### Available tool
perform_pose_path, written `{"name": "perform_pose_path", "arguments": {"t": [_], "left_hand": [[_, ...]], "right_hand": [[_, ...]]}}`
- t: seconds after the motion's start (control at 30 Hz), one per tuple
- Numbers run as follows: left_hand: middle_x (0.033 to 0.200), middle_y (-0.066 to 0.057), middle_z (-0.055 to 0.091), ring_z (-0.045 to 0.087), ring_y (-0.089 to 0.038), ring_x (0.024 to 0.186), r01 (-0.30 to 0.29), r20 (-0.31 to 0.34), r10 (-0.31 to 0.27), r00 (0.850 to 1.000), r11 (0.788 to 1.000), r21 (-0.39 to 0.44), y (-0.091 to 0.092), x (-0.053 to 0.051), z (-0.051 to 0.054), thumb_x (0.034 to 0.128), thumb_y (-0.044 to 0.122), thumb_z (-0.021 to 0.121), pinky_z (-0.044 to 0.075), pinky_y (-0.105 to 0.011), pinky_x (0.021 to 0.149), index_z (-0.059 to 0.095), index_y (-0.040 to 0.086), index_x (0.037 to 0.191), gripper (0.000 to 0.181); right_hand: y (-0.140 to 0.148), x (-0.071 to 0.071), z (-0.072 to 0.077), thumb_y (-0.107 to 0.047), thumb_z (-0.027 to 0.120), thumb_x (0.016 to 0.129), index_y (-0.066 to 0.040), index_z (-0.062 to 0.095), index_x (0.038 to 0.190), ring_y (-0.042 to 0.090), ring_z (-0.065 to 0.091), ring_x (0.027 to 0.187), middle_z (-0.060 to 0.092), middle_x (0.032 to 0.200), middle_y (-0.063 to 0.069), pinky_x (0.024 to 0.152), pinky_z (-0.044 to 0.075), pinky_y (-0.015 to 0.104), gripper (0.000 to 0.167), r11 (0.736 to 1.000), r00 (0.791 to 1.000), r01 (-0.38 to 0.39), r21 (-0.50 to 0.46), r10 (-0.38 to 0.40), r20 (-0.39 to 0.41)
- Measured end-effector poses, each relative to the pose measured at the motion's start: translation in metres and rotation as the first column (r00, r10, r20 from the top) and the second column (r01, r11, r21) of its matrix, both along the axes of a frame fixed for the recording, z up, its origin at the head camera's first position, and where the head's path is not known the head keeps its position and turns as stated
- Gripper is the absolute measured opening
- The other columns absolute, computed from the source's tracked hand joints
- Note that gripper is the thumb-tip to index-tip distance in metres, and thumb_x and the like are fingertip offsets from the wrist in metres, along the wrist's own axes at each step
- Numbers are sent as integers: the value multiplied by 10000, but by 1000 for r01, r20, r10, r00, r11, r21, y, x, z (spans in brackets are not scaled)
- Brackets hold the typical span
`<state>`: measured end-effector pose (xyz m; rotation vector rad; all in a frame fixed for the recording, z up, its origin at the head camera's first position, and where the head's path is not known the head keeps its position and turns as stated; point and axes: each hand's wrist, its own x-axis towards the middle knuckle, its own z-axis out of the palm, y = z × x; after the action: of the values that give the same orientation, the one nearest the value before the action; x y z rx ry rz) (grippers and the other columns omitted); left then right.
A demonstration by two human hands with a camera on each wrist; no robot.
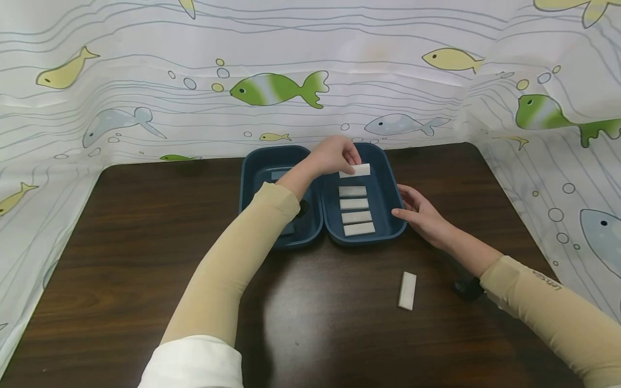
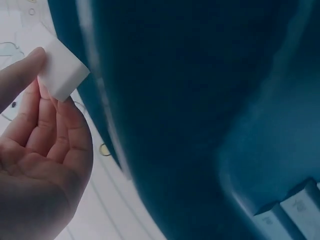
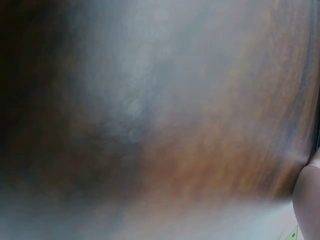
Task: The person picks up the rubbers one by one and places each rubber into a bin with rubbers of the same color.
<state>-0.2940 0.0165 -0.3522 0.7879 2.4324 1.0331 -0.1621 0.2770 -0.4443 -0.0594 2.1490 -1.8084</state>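
In the head view my left hand [image 1: 335, 153] reaches over the far end of the right blue tray [image 1: 383, 226]. It pinches a white rectangular block [image 1: 356, 171] between thumb and fingers; the left wrist view shows this block [image 2: 62, 70] close up, gripped near one end. Below it, several similar pale blocks [image 1: 354, 204] lie in a column on the tray floor. My right hand [image 1: 424, 215] holds the tray's right side, thumb over the rim and fingers along the outside. Only a blurred sliver of that hand [image 3: 307, 195] appears in the right wrist view.
The left blue tray [image 1: 310, 240] stands against the right one, partly hidden by my left arm; dark blue pieces [image 1: 287, 229] lie in it. One loose white block [image 1: 407, 291] rests on the brown table [image 1: 145, 258]. A fish-patterned sheet [image 1: 194, 64] rises behind.
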Motion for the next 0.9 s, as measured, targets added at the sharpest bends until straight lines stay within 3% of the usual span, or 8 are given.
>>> {"name": "perform_pose_path", "arguments": {"t": [0.37,0.63,0.9], "left_hand": [[1093,-136,722,612,-223,985,-18,7,19,1000,997,-81,6,-7,-11,956,28,760,524,-330,901,764,-5,1134,181],[1076,-112,716,596,-211,958,-34,-14,32,999,990,-137,11,-13,-25,958,32,763,526,-334,893,766,16,1125,168],[1045,-99,699,584,-203,926,3,-23,-7,1000,987,-162,17,-18,-30,966,34,743,516,-329,871,765,21,1123,158]], "right_hand": [[1,0,0,-128,601,1072,-61,237,1654,134,512,1279,378,1577,101,988,530,138,689,1000,1000,0,-2,0,-10],[1,-1,-2,-120,599,1074,-52,246,1650,116,529,1252,411,1537,66,982,538,146,679,1000,1000,-7,-11,6,-16],[0,-2,-2,-100,596,1070,-29,229,1652,93,532,1241,351,1601,186,966,546,145,692,1000,1000,-10,-22,10,-21]]}}
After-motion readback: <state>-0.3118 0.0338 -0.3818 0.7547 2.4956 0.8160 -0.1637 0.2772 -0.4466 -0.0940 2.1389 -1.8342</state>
